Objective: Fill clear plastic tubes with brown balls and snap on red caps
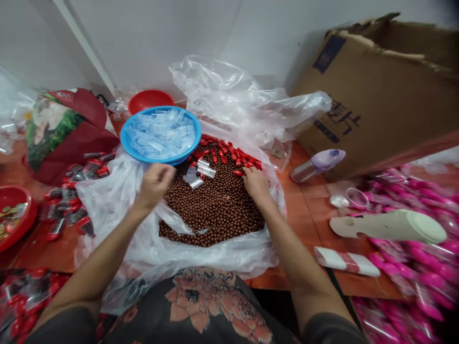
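Note:
A heap of small brown balls (215,210) lies in a clear plastic bag (222,255) spread open in front of me. My right hand (256,185) is over its right side, fingers pinched at a red plastic cap (239,173). More red caps (224,152) lie scattered along the heap's far edge. My left hand (157,184) is closed above the left edge, slightly blurred, and whatever it holds is hidden. Between the hands, several clear plastic tubes (205,169) rest on the balls. Behind my left hand, a blue basin (125,138) is full of clear tubes.
Filled red-capped tubes (68,203) lie left, near a red bowl (30,224) and a red bag (68,157). Right stand a large cardboard box (366,105) and a purple-lidded bottle (315,165), with a pale cylindrical bottle (380,226) and pink packages (423,263) nearby.

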A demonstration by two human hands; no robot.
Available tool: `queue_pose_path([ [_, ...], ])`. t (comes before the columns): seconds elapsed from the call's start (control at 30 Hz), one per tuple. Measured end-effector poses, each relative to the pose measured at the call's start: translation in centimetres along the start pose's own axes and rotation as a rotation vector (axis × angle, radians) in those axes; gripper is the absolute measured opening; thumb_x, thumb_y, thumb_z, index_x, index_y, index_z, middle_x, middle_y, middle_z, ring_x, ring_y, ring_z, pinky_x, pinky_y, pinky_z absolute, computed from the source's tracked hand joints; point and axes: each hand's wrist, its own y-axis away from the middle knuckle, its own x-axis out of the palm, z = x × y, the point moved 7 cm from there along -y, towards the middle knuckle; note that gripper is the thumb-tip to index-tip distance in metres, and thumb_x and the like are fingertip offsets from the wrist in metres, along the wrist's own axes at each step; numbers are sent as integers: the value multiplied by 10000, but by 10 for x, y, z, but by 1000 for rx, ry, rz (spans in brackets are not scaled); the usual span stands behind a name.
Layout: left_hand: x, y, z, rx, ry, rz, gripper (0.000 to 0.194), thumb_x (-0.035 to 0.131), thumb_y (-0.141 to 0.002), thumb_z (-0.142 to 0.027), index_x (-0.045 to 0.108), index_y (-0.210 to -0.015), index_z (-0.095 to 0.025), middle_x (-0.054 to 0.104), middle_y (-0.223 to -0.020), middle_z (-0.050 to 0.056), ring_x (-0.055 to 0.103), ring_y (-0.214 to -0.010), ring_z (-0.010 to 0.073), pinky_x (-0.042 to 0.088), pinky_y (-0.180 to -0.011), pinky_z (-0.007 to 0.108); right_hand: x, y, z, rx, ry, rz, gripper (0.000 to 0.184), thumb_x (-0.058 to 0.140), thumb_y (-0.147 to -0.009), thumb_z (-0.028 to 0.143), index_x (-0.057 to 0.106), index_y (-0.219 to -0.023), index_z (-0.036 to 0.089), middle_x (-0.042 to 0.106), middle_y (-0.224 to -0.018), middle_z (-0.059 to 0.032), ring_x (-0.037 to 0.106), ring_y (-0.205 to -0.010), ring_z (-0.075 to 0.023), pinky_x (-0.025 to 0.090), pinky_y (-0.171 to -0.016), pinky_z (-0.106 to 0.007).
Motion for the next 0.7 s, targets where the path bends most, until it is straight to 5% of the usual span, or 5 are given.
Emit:
queue_pose_path([
  [0.07,58,-2,7,158,-459,128,221,593,-878,-378,682,-950,-189,621,-981,65,542,-993,219,411,-906,365,3,10,7,-37,-34,3,317,406,-939,187,639,-1151,146,624,-1061,-151,588,-934,-258,461,-811,-372],
  [0.13,94,-7,24,190,-781,218,234,589,-881,-299,667,-1054,-162,607,-1056,121,524,-1025,258,403,-934,399,1,21,12,-48,-127,-25,319,393,-945,201,644,-1137,160,615,-1017,-128,594,-891,-245,474,-785,-363],
  [0.3,116,-18,49,163,-1118,355,299,507,-900,-212,631,-1156,-121,596,-1110,173,495,-1100,307,403,-939,402,-14,52,8,9,-489,-191,228,509,-898,267,650,-1057,187,582,-1026,-90,590,-929,-228,507,-855,-389],
  [0.5,112,-9,45,55,-821,395,602,507,-791,-83,507,-1387,-167,632,-1029,105,581,-946,234,423,-896,338,-17,93,-5,284,-996,-325,231,608,-848,401,612,-966,202,616,-1016,-50,628,-849,-173,555,-732,-327],
  [0.7,123,7,58,-150,-190,304,228,717,-691,-249,687,-906,-180,643,-755,-5,570,-679,132,422,-688,233,-9,140,-6,452,-1378,-238,357,663,-801,343,512,-1112,257,678,-993,0,681,-838,-165,572,-712,-322],
])
